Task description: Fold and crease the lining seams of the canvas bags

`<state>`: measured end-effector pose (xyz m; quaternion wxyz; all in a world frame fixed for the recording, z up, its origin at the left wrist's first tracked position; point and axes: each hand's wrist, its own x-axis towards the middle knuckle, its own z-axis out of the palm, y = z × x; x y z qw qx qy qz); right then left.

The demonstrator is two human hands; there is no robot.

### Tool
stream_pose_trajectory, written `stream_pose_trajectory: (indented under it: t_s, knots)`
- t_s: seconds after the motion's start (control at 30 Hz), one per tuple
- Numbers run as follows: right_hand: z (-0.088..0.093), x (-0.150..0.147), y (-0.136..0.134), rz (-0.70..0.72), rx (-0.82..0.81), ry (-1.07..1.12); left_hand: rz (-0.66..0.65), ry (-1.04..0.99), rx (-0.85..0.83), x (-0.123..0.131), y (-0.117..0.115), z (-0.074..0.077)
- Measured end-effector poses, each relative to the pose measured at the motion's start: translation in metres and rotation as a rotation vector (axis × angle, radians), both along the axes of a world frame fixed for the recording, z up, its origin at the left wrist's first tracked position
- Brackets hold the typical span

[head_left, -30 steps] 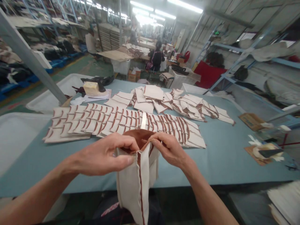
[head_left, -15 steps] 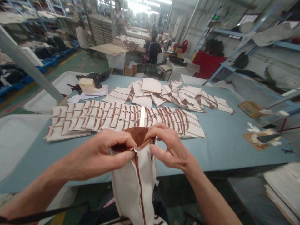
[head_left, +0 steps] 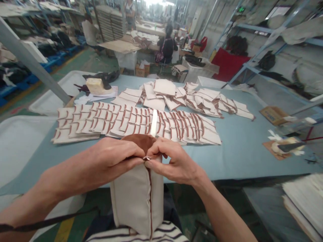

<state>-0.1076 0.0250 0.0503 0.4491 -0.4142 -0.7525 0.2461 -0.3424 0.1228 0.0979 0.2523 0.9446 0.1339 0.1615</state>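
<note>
A cream fabric piece (head_left: 135,198) with a brown lining hangs upright in front of my body, its mouth at the top. My left hand (head_left: 118,156) pinches the rim at the left of a brown-edged seam. On the other side of that seam, my right hand (head_left: 170,159) grips the rim, its fingertips meeting those of my left hand. Just beyond my hands, overlapping rows of cream pieces with brown edges (head_left: 83,122) lie on the blue-green table (head_left: 227,158), with a white strip (head_left: 153,123) across them.
Behind the rows is a loose pile of cream pieces (head_left: 164,88). A yellow block (head_left: 95,86) stands at the back left. A cardboard box (head_left: 272,115) and a dark tool on a round holder (head_left: 290,147) are at the right. People sit in the background.
My right hand has moved left, so its fingertips now meet my left hand's at the seam. The fabric piece has turned and shifted slightly left.
</note>
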Motion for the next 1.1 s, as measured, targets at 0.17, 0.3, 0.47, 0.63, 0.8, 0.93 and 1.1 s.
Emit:
stream_pose_trajectory:
  t_s: [0.17, 0.3, 0.47, 0.63, 0.8, 0.93, 1.1]
  knots:
    - [0.002, -0.005, 0.000, 0.021, -0.086, 0.067, -0.031, -0.058, -0.260, 0.003, -0.006, -0.002]
    - [0.006, -0.006, -0.002, -0.016, -0.178, 0.100, 0.082, -0.094, -0.530, 0.008, -0.014, -0.011]
    - [0.003, -0.009, -0.002, -0.041, -0.187, 0.010, 0.093, 0.033, -0.674, 0.009, -0.009, -0.021]
    - [0.004, -0.013, 0.001, -0.049, -0.060, -0.114, 0.021, 0.097, -0.568, 0.007, 0.005, -0.013]
    - [0.012, -0.015, 0.001, -0.071, 0.001, -0.210, -0.021, 0.112, -0.371, -0.003, 0.014, -0.001]
    - [0.014, -0.019, -0.001, -0.151, 0.013, -0.337, -0.017, 0.118, -0.262, -0.004, 0.015, 0.002]
    - [0.014, -0.021, -0.002, -0.177, -0.052, -0.345, -0.035, 0.142, -0.170, -0.003, 0.011, -0.001]
